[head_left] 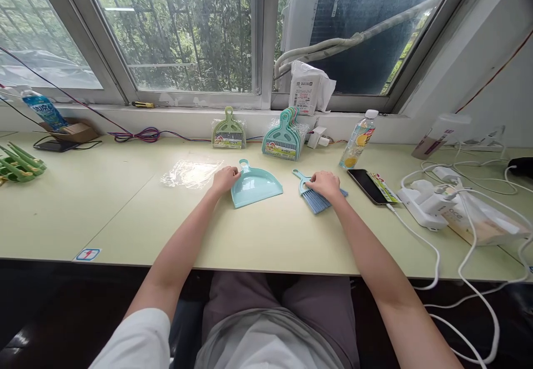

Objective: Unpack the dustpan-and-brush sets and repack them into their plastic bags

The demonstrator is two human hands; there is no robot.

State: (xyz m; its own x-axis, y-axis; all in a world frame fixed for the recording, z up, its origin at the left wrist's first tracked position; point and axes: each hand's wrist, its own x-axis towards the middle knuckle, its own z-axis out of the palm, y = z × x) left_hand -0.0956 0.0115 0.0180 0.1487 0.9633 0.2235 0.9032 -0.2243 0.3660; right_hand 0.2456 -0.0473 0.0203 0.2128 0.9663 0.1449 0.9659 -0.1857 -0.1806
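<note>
A light turquoise dustpan point(256, 187) lies on the table in front of me, its looped handle towards the window. My left hand point(226, 180) is closed on its left edge, thumb and fingers pinching the rim. To the right is a small hand brush point(317, 201) with a turquoise handle and blue-grey bristles, lying flat. My right hand point(326, 184) grips it from above, covering part of its body. A crumpled clear plastic wrapper point(189, 174) lies just left of my left hand. A dark phone point(372, 186) with a printed label card point(383, 187) on it lies right of the brush.
Packaged turquoise dustpan sets point(283, 138) and a green one point(229, 131) lean at the back. A drink bottle point(358, 139) stands behind the phone. At right are a power strip point(422, 208), white cables and a tissue pack point(478, 222). The table's front edge point(270, 272) is near my lap.
</note>
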